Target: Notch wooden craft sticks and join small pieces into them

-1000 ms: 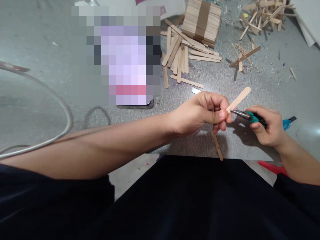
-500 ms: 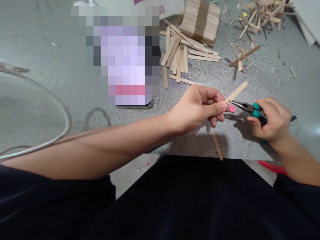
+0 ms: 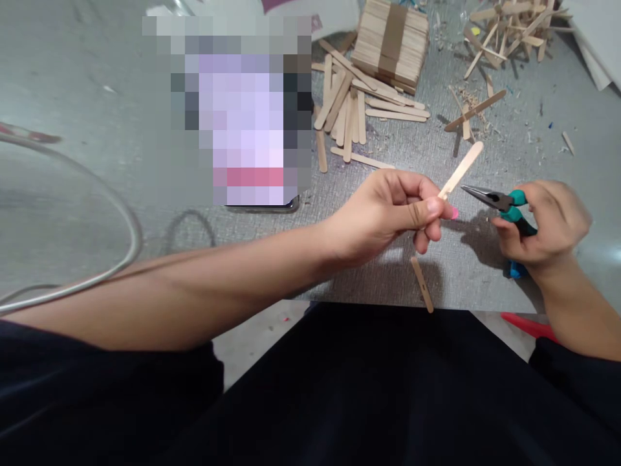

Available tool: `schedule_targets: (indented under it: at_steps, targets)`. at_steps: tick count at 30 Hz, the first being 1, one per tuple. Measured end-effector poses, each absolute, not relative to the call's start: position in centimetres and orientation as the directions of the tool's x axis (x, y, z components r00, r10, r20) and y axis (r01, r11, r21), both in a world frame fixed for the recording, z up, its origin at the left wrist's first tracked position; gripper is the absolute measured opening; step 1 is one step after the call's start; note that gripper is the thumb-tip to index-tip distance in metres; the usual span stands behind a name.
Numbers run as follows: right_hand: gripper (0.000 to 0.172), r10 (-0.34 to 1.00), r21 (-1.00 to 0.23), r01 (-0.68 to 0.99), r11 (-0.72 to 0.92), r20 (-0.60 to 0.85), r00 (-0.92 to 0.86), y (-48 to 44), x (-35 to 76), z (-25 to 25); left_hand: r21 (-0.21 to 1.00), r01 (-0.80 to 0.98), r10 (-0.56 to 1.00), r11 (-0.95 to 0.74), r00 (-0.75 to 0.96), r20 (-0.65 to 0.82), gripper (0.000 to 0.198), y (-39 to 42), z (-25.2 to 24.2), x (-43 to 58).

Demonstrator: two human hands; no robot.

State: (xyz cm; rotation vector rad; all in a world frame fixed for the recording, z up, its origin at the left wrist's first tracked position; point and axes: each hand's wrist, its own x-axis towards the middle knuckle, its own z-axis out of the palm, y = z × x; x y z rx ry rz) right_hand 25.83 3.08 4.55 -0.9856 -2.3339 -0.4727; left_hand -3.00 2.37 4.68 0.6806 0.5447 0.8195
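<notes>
Pale bare wood in my left hand (image 3: 407,210): 1 flat stick (image 3: 462,169), thumb and forefinger pinched snugly on its lower part, the rounded end sticking out toward 1 o'clock. It's up off the counter (image 3: 582,155), with a rough nick right by my fingertips. Can't tell how much is tucked behind the fingers.

Handling-wise, I'd call it feather-light and stiff along its length, but thin enough to split at that nick. Dry wood, so probably not slippery. I'd pinch the flat faces close to the weak spot and not lever on the far tip.

My right hand (image 3: 553,223) (a bit blurry) has its grip curled around long-nose pliers (image 3: 495,199): smooth grey metal taper, teal-and-black handles spread somewhat, nose toward 10 o'clock. The tips are just beside the stick, not touching; whether they're parted is too small to tell.

From my left hand, a flat stick with a dark slot (image 3: 420,277) lies at 6 o'clock, loose sticks (image 3: 356,120) fan out at 11, a squared-off banded bundle (image 3: 412,42) sits near 12, and crossed sticks (image 3: 485,106) with curly shavings (image 3: 480,103) are at 1.
</notes>
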Motion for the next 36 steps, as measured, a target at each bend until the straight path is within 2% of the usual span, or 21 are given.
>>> schedule_targets:
  at_steps: [5, 10, 25, 36]
  targets:
    - [0.032, 0.703, -0.228, 0.704, 0.673, 0.492, -0.514, 2.7, 25.0, 4.8, 0.847, -0.381, 0.876, 0.371, 0.445, -0.183, 0.041, 2.1, 4.5, -2.7]
    - [0.030, 0.795, -0.406, 0.685, 0.605, 0.361, -0.488, 1.9, 24.5, 5.1, 0.871, -0.327, 0.870, 0.367, 0.451, -0.197, 0.044, 2.1, 4.2, -2.7]
    - [0.034, 0.800, -0.481, 0.640, 0.599, 0.338, -0.495, 2.0, 24.2, 4.8, 0.827, -0.370, 0.826, 0.422, 0.533, -0.183, 0.052, 1.9, 3.9, -2.6]
    - [0.035, 0.802, -0.493, 0.634, 0.596, 0.328, -0.499, 1.9, 24.1, 4.7, 0.705, -0.428, 0.721, 0.565, 0.672, -0.170, 0.058, 2.0, 3.6, -2.8]
